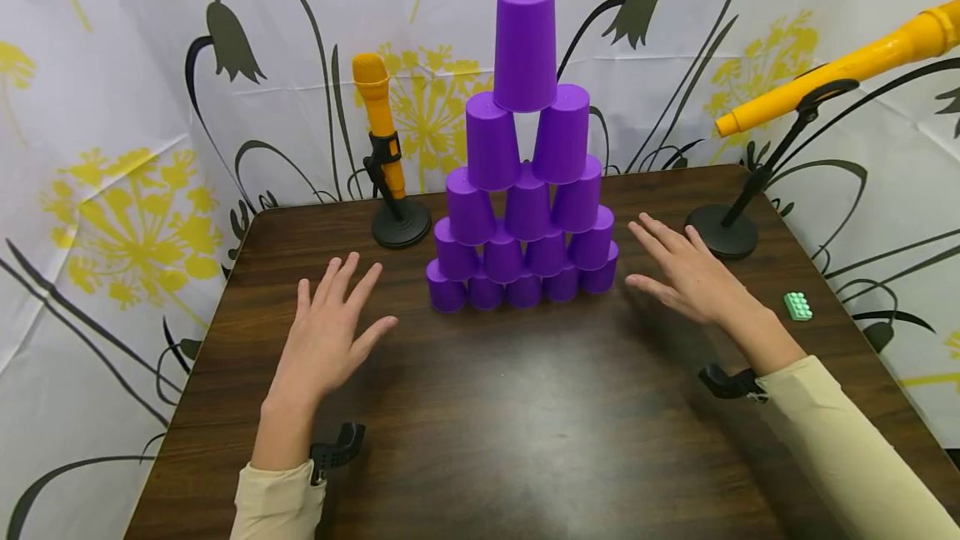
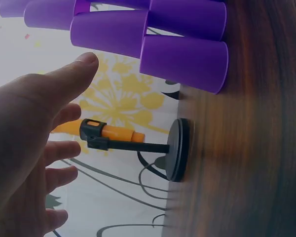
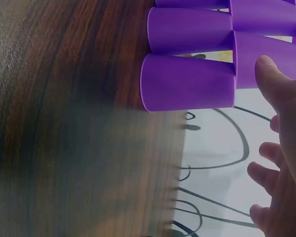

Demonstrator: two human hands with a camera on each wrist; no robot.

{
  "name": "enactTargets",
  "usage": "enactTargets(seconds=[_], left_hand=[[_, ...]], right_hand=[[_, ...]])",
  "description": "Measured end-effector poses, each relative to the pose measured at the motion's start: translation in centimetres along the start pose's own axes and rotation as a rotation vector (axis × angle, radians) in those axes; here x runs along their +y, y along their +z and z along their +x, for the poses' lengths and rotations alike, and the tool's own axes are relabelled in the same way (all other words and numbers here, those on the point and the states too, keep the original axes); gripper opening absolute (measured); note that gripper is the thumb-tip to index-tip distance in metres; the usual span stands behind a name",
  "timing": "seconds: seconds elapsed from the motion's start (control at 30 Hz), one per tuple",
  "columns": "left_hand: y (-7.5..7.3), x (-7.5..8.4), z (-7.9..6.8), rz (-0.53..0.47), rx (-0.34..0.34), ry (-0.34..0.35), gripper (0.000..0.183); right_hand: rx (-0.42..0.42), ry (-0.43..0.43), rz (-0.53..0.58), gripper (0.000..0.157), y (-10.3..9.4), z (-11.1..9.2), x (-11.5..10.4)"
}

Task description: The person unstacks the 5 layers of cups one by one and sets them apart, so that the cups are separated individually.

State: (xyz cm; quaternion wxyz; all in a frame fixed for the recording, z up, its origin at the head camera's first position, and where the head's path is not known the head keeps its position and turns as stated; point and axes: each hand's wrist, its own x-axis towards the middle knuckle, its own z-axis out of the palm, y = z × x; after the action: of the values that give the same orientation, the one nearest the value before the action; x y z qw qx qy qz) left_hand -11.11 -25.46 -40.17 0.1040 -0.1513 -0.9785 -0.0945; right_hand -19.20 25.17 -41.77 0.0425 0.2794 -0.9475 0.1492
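Ahead of and between a person's left hand [image 1: 318, 348] and right hand [image 1: 690, 273], a pyramid of purple cups [image 1: 528, 211] blocks the far middle of the bench [image 1: 510, 415]. Free room spreads from its foot back between the hands. Beyond the left hand, a black microphone stand [image 1: 401, 225] leaves only a slim gap beside the cups. Past the right hand, a wider lane runs between the pyramid and a second stand [image 1: 722, 232], with a green toy brick [image 1: 798, 307] just to that hand's right.

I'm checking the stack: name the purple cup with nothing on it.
The topmost cup, alone in its row; each of the other cups supports at least one above.
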Motion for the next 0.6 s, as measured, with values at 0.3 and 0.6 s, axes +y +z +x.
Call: enactTargets(seconds=[0.3,0.6], left_hand=[[-0.7,0.5,1.0,-0.08,0.123,0.014,0.074],[-4.4,3.4,5.6,-0.489,0.523,0.103,0.062]], right_hand=[[-0.008,0.025,0.146,0.085,1.5,0.8,0.3],[0.025,0.151,0.406,0.1,5.4,1.6,0.5]])
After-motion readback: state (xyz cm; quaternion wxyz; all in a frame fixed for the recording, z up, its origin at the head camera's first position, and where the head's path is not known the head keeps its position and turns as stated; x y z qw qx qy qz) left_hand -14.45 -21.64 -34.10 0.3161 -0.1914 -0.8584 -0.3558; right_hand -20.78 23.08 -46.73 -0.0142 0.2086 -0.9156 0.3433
